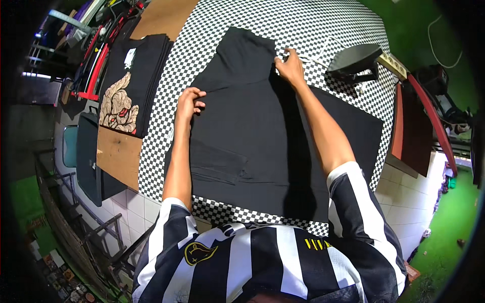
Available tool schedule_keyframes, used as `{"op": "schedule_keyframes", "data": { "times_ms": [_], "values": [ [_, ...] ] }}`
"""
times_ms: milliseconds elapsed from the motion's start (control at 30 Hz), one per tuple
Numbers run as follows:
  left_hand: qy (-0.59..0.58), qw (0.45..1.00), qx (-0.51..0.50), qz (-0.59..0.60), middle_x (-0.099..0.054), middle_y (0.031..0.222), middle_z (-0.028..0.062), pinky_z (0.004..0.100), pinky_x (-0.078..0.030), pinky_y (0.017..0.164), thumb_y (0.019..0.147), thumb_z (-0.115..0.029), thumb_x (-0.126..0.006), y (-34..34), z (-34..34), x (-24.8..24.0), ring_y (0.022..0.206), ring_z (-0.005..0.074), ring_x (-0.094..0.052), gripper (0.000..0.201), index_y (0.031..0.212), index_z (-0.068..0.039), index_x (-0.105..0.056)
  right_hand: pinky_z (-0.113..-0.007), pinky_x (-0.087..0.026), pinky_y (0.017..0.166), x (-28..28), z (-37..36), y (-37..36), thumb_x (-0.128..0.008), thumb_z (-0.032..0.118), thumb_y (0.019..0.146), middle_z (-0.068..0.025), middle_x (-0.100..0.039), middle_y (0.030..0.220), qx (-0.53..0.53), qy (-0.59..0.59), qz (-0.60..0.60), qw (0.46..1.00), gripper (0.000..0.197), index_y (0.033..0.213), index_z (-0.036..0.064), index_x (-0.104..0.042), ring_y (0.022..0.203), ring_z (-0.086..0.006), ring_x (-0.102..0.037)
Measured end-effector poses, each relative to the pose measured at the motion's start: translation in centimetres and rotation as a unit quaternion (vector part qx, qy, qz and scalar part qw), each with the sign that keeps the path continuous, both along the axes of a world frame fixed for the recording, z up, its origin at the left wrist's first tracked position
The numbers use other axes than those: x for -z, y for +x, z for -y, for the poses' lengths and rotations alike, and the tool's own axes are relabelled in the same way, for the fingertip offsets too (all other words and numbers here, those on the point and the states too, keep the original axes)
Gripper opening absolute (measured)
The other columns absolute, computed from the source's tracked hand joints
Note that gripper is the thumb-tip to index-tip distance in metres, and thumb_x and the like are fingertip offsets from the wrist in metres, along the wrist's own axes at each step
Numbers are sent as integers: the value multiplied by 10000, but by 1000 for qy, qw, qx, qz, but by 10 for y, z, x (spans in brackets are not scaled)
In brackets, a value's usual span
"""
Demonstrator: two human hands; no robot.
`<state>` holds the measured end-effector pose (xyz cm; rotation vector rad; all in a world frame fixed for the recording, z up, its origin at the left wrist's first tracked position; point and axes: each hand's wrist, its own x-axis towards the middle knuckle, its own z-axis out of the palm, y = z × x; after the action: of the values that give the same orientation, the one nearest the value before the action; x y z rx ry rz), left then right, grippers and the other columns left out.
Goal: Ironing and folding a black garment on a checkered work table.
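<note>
A black cloth garment (242,126), partly folded, lies on the checkered table in front of me. A folded layer like a sleeve (217,162) rests on its near left part, and a wide black panel (348,126) spreads out to the right. My left hand (190,104) is at the garment's left edge, its fingers loosely curled and apart over the cloth. At the upper right edge, my right hand (291,68) pinches the fabric between thumb and fingers. A deep black band runs down the cloth below that hand.
Left of the cloth is a stack of black printed T-shirts (121,96). A dark clothes iron (353,63) stands at the far right, beside a power strip (393,65). Black-and-white checkered cloth (308,20) covers the table. A dark chair (88,156) is beyond the left edge.
</note>
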<state>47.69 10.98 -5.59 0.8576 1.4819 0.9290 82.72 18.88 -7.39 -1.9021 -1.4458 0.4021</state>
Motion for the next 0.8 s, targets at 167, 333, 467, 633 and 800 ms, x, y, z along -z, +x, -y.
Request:
{"op": "schedule_keyframes", "data": {
  "times_ms": [167, 333, 467, 633, 800],
  "values": [
    [-51, 996, 12, 72, -719, 1175, 177, 222, -485, 523, 991, -198, -460, 10, -1, -26, 677, 132, -662, 102, 1019, -148, -545, -453, -512, 939, -1, -21, 0, -804, 368, 755, -235, -686, 1108, 16, -73, 91, 993, 544, 1102, -30, -675, 1055, -393, -657],
    [-89, 989, 26, 113, -710, 1216, 181, 218, -487, 519, 1049, -378, -452, 8, -3, -22, 735, 147, -701, 234, 1006, -168, -547, -366, -522, 872, -30, 25, -30, -699, 64, 808, -161, -681, 985, -65, 180, -48, 980, 172, 966, 0, -680, 957, -307, -673],
    [-88, 985, 73, 133, -713, 1181, 207, 212, -453, 460, 1046, -566, -387, -3, -20, -15, 704, 137, -700, 474, 1088, -114, -524, -452, -473, 982, -79, 132, -44, -695, 8, 708, -158, -622, 1219, -408, 145, 54, 900, 256, 954, 55, -643, 1139, -347, -602],
    [-55, 994, 66, -62, -640, 1167, 80, 316, -496, 759, 872, -747, -547, 14, -25, -34, 864, 167, -640, 845, 1375, -67, -527, -483, -402, 1076, -59, 228, 20, -663, 18, 718, -132, -633, 1254, -294, 46, 93, 950, 348, 1062, 69, -677, 1186, -302, -599],
    [31, 976, 111, -187, -585, 789, 21, 271, -449, 537, 799, -497, -803, 31, -22, -35, 618, 112, -554, 650, 1122, 28, -596, -476, -438, 1042, -47, 251, 167, -644, -99, 655, -180, -635, 1253, -26, 53, 138, 989, 558, 1186, 73, -645, 1173, -370, -592]
  ]
}}
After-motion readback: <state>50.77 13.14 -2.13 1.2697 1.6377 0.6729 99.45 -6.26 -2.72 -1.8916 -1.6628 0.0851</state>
